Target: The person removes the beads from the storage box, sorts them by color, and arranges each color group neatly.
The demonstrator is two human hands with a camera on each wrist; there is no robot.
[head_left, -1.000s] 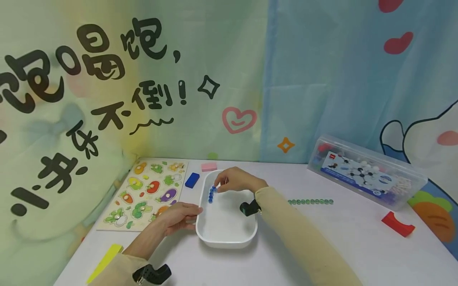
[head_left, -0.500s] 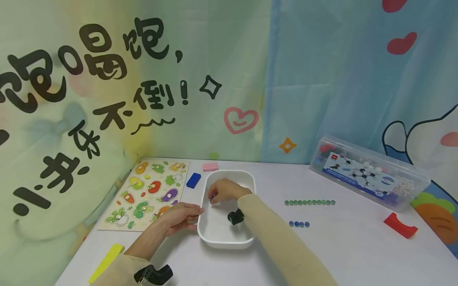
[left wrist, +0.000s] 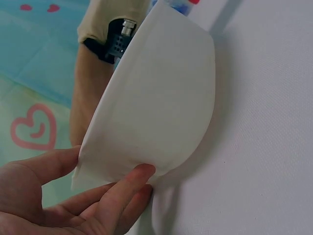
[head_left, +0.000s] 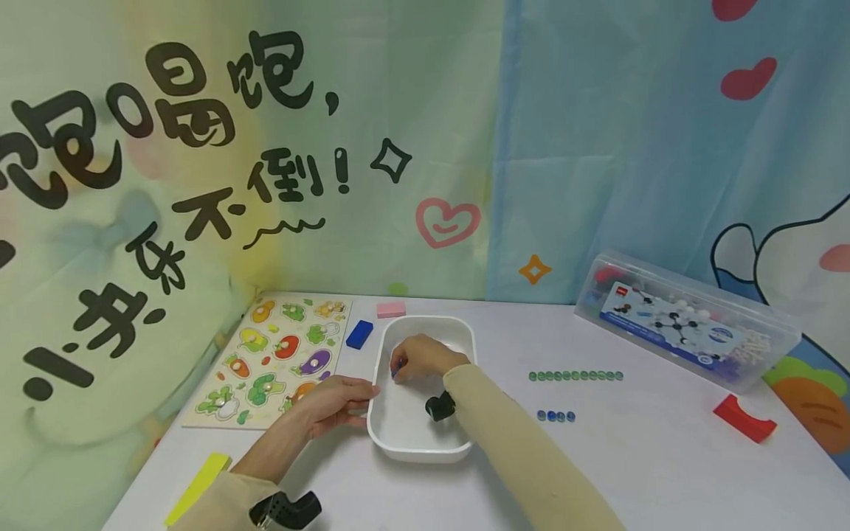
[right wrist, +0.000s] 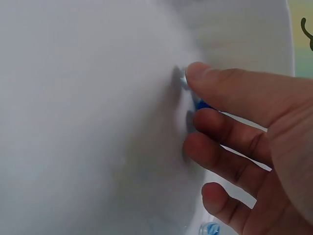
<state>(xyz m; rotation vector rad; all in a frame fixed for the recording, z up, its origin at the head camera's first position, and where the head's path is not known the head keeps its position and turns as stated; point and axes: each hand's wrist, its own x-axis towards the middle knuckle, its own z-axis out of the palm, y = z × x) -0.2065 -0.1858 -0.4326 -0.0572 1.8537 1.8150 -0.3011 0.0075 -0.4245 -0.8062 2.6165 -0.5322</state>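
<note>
My left hand (head_left: 339,402) holds the left side of a white plastic tray (head_left: 420,454). In the left wrist view its thumb lies at the rim while the fingers rest against the outer wall. My right hand (head_left: 425,358) is down inside the tray by the left wall. Seen from the right wrist, its thumb and forefinger close about small glass beads: a pale one (right wrist: 184,78) and a blue one (right wrist: 204,105), partly hidden by the fingers. Another blue-streaked bead (right wrist: 210,228) lies beneath the little finger.
Right of the tray lie a row of green beads (head_left: 576,376) and a shorter row of blue beads (head_left: 556,416). A clear box (head_left: 687,321), a red arch block (head_left: 744,418), blue block (head_left: 359,335), pink block (head_left: 390,310), yellow strip (head_left: 197,488) and vegetable puzzle board (head_left: 229,354) surround it.
My right hand has moved down and nearer along the tray's left wall, covering the blue beads seen there earlier. Its sleeve no longer hides the blue row on the table. The left hand keeps its hold.
</note>
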